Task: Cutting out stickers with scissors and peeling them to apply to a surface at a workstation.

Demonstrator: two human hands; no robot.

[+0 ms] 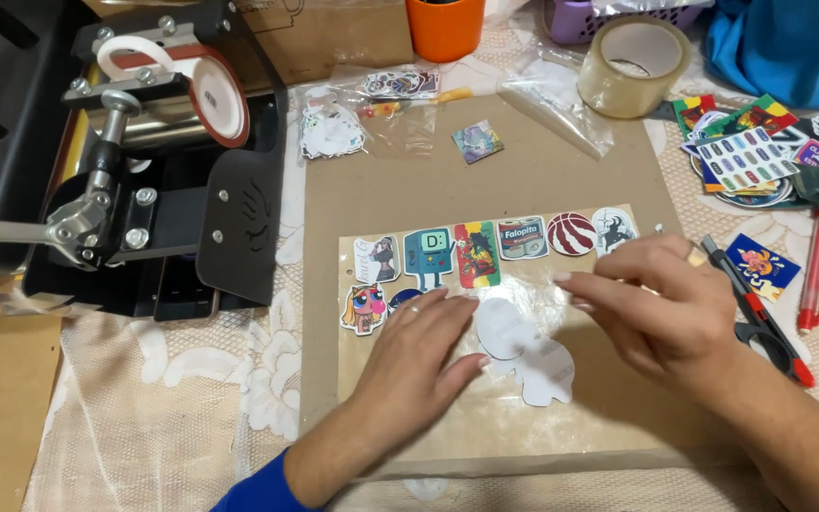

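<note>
Flat left hand (416,356), right hand (661,305) pinching

**Covered, cropped and unclear**

The left hand (419,356) lies over a dark round sticker (400,299), so only its upper rim shows. The right hand (661,303) covers the right end of the clear sheet (447,417). The orange cup (445,27), purple basket (609,14) and blue cloth (789,47) are cut by the top edge. The black press (125,161) runs off the left edge. The pile of stickers (789,156) is perhaps overlapped too much to count.
</note>
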